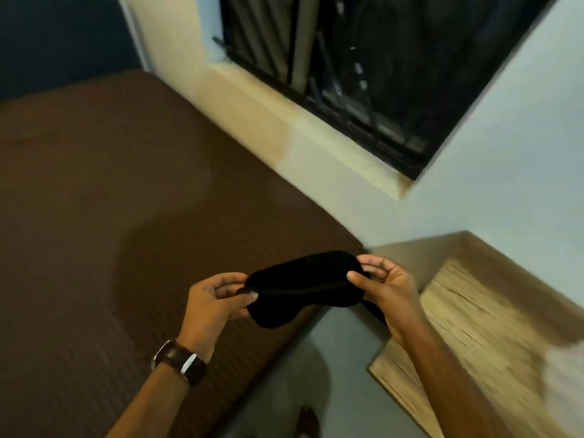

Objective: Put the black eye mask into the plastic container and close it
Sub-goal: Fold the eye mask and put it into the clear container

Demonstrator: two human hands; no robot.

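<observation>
Mask [303,287]: black, held in the air by both hands, stretched roughly level between them above the edge of the brown bed [110,200] and the floor gap beside it. Left hand [215,298]: thumb and fingers pinched closed on the mask's left end, where the strap is also caught. Right hand [384,284]: thumb in front, fingers behind, pinched closed on the right end. A dark strap portion hangs below the right hand. Watch [180,361]: brown band, on the left wrist. Wooden surface [467,327]: to the right, below the window [363,74]. The view is motion-blurred.
</observation>
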